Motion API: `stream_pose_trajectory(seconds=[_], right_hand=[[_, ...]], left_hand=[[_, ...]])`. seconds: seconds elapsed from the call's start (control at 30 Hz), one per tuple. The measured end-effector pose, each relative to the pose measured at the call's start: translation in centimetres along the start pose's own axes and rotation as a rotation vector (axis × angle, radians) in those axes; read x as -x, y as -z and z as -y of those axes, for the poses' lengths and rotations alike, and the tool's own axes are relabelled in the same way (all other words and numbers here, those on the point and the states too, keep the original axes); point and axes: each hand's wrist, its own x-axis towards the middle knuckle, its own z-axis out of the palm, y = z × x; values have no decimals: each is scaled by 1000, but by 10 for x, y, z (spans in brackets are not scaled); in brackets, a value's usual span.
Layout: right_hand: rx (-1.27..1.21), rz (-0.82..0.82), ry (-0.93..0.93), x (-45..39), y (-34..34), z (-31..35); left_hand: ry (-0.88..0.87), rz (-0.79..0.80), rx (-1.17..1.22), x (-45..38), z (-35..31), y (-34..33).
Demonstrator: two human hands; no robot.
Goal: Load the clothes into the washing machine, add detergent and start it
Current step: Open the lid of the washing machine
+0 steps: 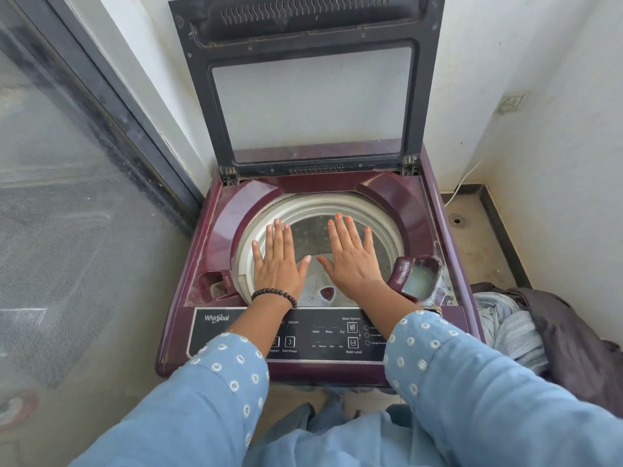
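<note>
A maroon top-loading washing machine (pixel 215 227) stands in front of me with its lid (pixel 310 96) raised upright against the wall. Its drum (pixel 381 244) shows bare metal inside, with no clothes visible. My left hand (pixel 278 261) and my right hand (pixel 352 257) hover flat over the drum opening, palms down, fingers straight and spread, holding nothing. A detergent drawer (pixel 418 276) stands open at the front right of the rim. The black control panel (pixel 323 335) lies under my forearms. A heap of clothes (pixel 526 328), dark and pale blue striped, lies right of the machine.
A glass sliding door with a dark frame (pixel 111 106) runs along the left. White walls close in behind and on the right. A floor drain (pixel 457 220) and a white cable (pixel 463 183) sit behind the machine at the right.
</note>
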Motion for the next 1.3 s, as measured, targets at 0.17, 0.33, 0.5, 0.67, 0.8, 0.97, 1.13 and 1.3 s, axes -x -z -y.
stream_pose_trajectory(seconds=[0.17,0.33,0.5,0.67,0.8,0.97,1.13,1.3], right_hand=[[35,9,-35,-1,-2,-2],[48,21,-104,-2,-5,-6],[74,18,-148,-2,-2,-10],[102,-29,-227,-5,5,-20],[121,-60,-297,-6,14,-27],[138,-81,-371,5,28,-39],[172,-87,-469,20,37,-59],[186,-100,-520,29,44,-65]], left_hand=[[-53,27,-7,-10,0,-8],[-109,62,-18,-19,-2,-16],[-166,82,-7,-31,-8,-16],[-247,69,31,-48,-20,-8],[-316,43,38,-59,-28,-2],[-393,25,52,-63,-45,-2],[-481,11,86,-60,-69,1],[-510,4,75,-64,-77,0]])
